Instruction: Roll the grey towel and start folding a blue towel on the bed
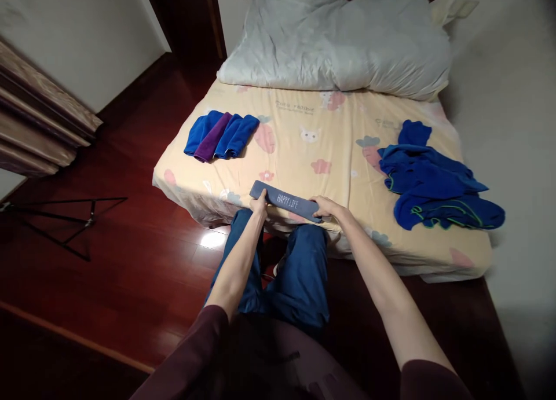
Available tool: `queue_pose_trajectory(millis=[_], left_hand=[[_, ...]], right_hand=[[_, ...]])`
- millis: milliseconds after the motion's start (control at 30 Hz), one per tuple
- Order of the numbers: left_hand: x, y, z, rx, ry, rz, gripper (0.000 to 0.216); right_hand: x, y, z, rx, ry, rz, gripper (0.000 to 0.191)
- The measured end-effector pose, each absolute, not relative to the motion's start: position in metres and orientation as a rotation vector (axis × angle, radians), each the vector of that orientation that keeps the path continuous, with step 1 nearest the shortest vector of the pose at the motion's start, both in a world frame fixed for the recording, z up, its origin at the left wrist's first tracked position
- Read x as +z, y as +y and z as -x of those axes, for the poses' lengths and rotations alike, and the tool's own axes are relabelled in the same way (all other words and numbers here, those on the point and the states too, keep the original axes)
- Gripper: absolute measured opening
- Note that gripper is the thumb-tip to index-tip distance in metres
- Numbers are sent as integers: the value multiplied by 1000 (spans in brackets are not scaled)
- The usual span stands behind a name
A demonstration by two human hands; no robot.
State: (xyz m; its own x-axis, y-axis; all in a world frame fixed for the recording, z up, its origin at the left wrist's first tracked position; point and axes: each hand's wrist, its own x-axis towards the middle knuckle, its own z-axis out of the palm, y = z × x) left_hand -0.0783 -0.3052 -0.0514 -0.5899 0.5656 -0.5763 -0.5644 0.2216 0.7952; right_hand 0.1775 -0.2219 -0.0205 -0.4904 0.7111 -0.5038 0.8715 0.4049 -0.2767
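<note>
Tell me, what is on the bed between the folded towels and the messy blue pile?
Only bare sheet lies between the folded towels and the blue pile, in the head view.

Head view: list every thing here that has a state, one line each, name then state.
Grey towel: folded into a narrow strip, flat at the bed's near edge, held at both ends.
Left hand: fingers closed on the strip's left end.
Right hand: fingers closed on its right end.
Folded towels: four, side by side, tidy.
Blue towel pile: unfolded, heaped.
Duvet: bunched at the bed's head.
</note>
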Motion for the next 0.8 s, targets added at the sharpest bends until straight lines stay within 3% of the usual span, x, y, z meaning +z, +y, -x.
queue_pose_trajectory(millis=[233,533,800], left_hand=[[-39,-279,79,1644,1453,-166,30],[29,-250,134,1630,1101,-973,53],[118,-215,252,1580,1085,-1444,66]], right_hand=[[-20,-217,-174,-835,2292,-1418,68],[-14,-224,-123,-1347,2398,-1586,37],[1,-219,41,-1263,2559,-1873,57]])
